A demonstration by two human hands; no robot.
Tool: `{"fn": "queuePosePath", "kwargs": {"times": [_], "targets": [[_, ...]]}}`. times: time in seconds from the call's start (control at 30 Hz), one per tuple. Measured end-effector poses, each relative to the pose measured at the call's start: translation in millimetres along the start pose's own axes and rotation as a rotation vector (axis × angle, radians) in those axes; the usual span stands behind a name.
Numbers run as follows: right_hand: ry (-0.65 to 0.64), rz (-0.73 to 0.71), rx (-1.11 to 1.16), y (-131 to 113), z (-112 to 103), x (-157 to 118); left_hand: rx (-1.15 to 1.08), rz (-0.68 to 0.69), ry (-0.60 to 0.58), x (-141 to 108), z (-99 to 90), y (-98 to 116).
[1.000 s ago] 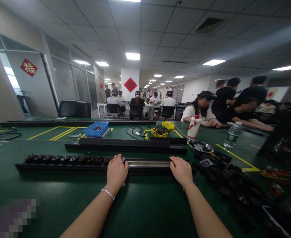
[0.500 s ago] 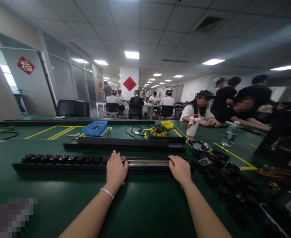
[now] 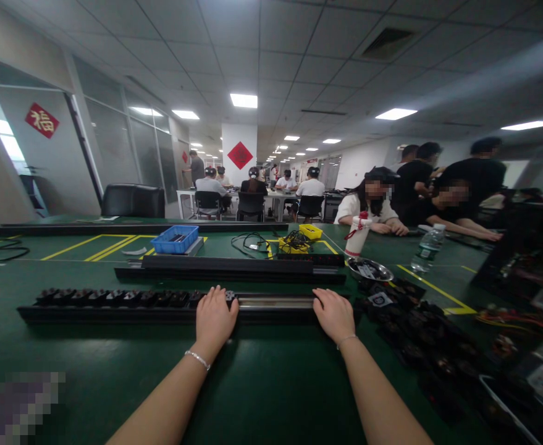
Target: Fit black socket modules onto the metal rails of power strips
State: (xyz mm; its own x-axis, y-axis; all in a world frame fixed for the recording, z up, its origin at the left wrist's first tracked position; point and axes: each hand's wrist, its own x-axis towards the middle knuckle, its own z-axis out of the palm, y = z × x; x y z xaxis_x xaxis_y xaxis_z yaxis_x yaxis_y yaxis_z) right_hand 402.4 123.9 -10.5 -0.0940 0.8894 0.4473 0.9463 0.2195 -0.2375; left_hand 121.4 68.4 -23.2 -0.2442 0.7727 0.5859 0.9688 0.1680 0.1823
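Observation:
A long black rail [image 3: 113, 316] lies across the table in front of me. Several small black blocks [image 3: 127, 296] sit in a row along its left part, and the right part shows a bare metallic channel [image 3: 275, 302]. My left hand [image 3: 215, 316] is closed over the rail at the right end of the row, its fingers covering the last blocks, a small grey piece showing by the thumb. Toward the rail's right end, my right hand [image 3: 335, 314] is closed over it with bent fingers. What lies under both palms is hidden.
Behind the rail lies another black rail [image 3: 225, 267]. Farther back are a blue bin [image 3: 175, 240], cables and a yellow bin [image 3: 310, 232]. To the right are a metal bowl [image 3: 382, 272], a water bottle [image 3: 427, 248], a white cup [image 3: 357, 237] and piled black parts [image 3: 419, 327]. Co-workers sit beyond.
The view has shifted slightly, so the scene sits a little farther left. Both hands keep their places on the rail.

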Motion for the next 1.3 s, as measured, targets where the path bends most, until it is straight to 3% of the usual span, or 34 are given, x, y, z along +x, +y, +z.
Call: {"fn": "queuePosePath", "kwargs": {"times": [1.3], "targets": [[-0.016, 0.012, 0.002, -1.1, -1.0, -0.3, -0.036, -0.012, -0.034, -3.1, 1.1, 1.0]]}}
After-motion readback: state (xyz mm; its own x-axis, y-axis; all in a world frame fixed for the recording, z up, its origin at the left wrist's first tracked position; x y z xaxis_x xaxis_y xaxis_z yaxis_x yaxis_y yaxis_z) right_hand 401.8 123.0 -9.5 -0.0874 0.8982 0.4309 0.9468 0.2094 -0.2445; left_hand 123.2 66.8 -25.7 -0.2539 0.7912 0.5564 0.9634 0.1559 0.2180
